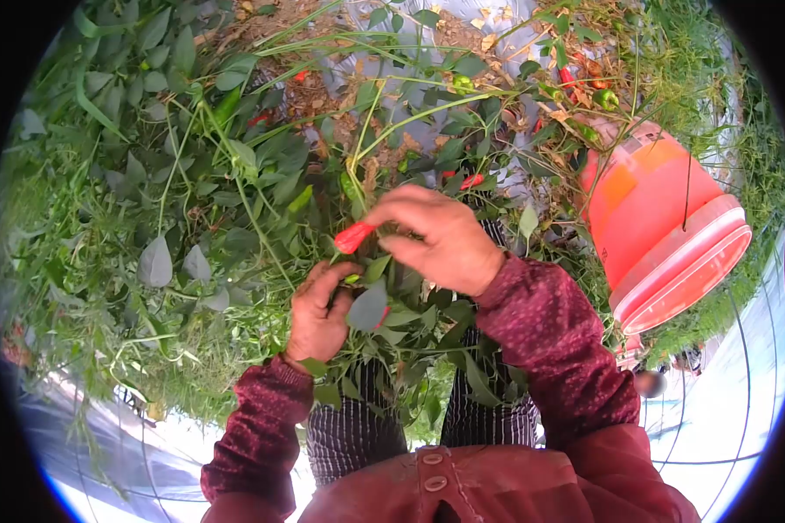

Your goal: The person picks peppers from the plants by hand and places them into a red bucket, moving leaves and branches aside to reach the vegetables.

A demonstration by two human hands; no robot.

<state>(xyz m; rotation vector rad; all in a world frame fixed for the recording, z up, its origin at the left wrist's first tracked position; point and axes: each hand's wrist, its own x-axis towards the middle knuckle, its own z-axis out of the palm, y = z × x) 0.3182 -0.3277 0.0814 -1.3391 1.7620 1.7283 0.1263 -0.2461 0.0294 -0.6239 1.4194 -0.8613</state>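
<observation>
My right hand (440, 237) reaches in from the right, its index finger and thumb closed around a red pepper (354, 238). Just below it, my left hand (317, 307) has its fingers bent together among the stems, at the green stalk that runs down from the pepper. What exactly lies between the left fingertips is partly hidden. A dark leaf (368, 307) hangs in front of the left thumb. Around both hands grows a leafy pepper plant (275, 166), with another red pepper (472, 181) beyond my right wrist.
A red bucket (650, 209) is at the right, tilted, beside the plants. More red and green peppers (604, 98) hang at the upper right. Pale sheeting (414, 118) with dry leaves covers the soil beyond. Long stems (427, 112) cross above my hands.
</observation>
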